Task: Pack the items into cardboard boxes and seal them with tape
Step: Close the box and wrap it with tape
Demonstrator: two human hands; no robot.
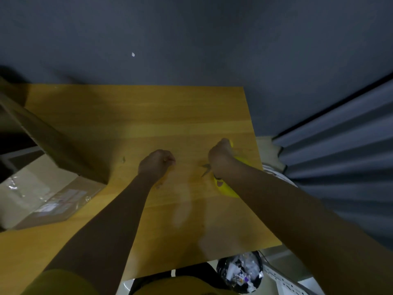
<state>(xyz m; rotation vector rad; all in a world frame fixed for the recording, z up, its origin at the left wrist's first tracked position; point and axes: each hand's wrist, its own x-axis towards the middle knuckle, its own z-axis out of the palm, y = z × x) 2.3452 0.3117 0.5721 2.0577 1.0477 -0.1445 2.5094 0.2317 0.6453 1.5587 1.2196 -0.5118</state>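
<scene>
Right hand [220,155] grips a yellow tape dispenser [226,188] over the table [138,116], left hand [157,165] is fisted, contents indiscernible, while the cardboard box [42,201] lies well left, nearer the left arm.

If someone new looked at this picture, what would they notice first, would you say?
Two bare arms reach over the wooden table. The right hand grips a yellow tool near the table's right edge; the left hand is curled beside it. A taped box sits lower left.
</scene>
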